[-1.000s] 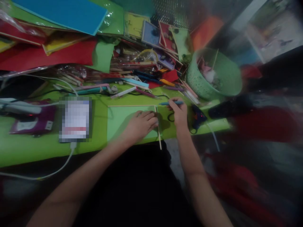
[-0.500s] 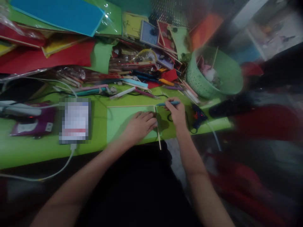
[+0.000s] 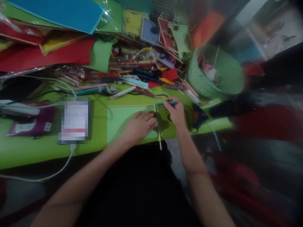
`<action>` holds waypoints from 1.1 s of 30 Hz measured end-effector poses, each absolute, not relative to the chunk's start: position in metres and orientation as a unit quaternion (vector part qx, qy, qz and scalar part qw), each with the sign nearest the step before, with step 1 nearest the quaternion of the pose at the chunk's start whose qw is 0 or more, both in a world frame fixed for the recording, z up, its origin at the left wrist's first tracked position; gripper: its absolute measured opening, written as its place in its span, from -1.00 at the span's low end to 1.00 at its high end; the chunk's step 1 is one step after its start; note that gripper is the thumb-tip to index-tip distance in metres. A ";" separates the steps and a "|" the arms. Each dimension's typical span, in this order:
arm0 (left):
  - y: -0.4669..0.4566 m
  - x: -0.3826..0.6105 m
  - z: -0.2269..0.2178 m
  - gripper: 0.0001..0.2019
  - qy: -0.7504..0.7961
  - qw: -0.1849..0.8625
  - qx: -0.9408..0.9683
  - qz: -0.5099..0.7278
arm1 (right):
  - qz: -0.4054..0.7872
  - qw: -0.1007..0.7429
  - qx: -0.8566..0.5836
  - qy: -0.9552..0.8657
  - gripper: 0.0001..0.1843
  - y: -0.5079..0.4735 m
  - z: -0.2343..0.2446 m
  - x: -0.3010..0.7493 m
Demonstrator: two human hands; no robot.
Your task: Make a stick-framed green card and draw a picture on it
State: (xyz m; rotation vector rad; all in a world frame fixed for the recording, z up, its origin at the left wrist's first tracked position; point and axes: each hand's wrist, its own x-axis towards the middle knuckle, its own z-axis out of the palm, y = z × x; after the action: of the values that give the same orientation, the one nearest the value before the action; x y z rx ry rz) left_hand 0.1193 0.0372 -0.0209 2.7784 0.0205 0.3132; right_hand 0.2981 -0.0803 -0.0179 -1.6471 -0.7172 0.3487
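My right hand (image 3: 174,110) is closed around a teal pen (image 3: 167,103). The pen's tip points left, at the corner where two thin wooden sticks meet. One wooden stick (image 3: 130,106) runs along the top edge of a light green sheet (image 3: 115,123). The other wooden stick (image 3: 159,138) goes down near the sheet's right side and sticks out past the table edge. Palm down on the sheet, my left hand (image 3: 142,124) lies with fingers extended, their tips beside the upright stick. Whether they press on that stick is hard to tell.
A glue gun (image 3: 199,115) lies right of my right hand, its cord trailing off the table. Behind it stands a green basket (image 3: 201,78). Pens and sticks (image 3: 132,83) pile up at the back. A phone (image 3: 75,121) on a cable and a purple box (image 3: 33,121) lie left.
My right hand and the pen have shifted very slightly left, with the tip still at the sticks' corner. My left hand stays in place on the sheet.
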 end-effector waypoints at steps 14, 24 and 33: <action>0.038 0.119 -0.021 -0.75 0.004 0.166 0.981 0.104 | 0.144 0.593 -0.725 -0.320 -0.76 -0.081 -0.016 0.298; 0.038 0.120 -0.020 -0.75 0.010 0.167 0.981 0.097 | 0.149 0.590 -0.726 -0.320 -0.83 -0.083 -0.016 0.296; 0.038 0.120 -0.019 -0.76 0.011 0.181 0.978 0.101 | 0.132 0.567 -0.742 -0.332 -0.82 -0.085 -0.016 0.295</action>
State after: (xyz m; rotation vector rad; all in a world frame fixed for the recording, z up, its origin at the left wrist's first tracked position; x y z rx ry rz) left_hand 0.1196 0.0385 -0.0190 2.7635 0.0311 0.2864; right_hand 0.2951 -0.0852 -0.0157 -1.7448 -0.7805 0.3093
